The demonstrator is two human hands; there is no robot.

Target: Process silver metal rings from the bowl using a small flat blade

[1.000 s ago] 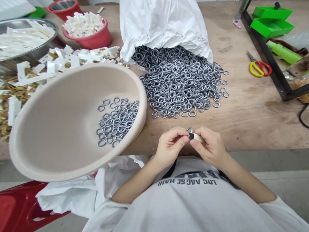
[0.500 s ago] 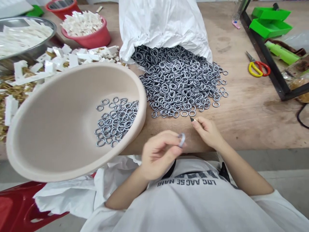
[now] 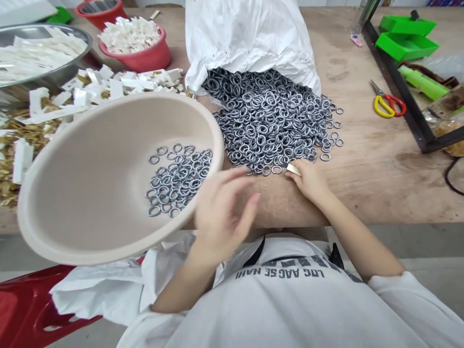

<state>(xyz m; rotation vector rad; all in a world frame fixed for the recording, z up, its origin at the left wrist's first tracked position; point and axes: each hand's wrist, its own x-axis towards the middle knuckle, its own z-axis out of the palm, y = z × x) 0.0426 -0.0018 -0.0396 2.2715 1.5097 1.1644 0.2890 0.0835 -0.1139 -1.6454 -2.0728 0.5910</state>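
Grey rings sit at 1 o'clock and in the basin at 9, probably for easy reach, left hand loosely spread, seemingly empty, right hand pinching a dark-tipped strip.

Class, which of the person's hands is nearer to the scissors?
Right. The right hand is at the near edge of the ring pile, left of the scissors and lower in view; the left hand is farther left, beside the beige bowl.

It's a workshop (gray rings heaped on a bench).
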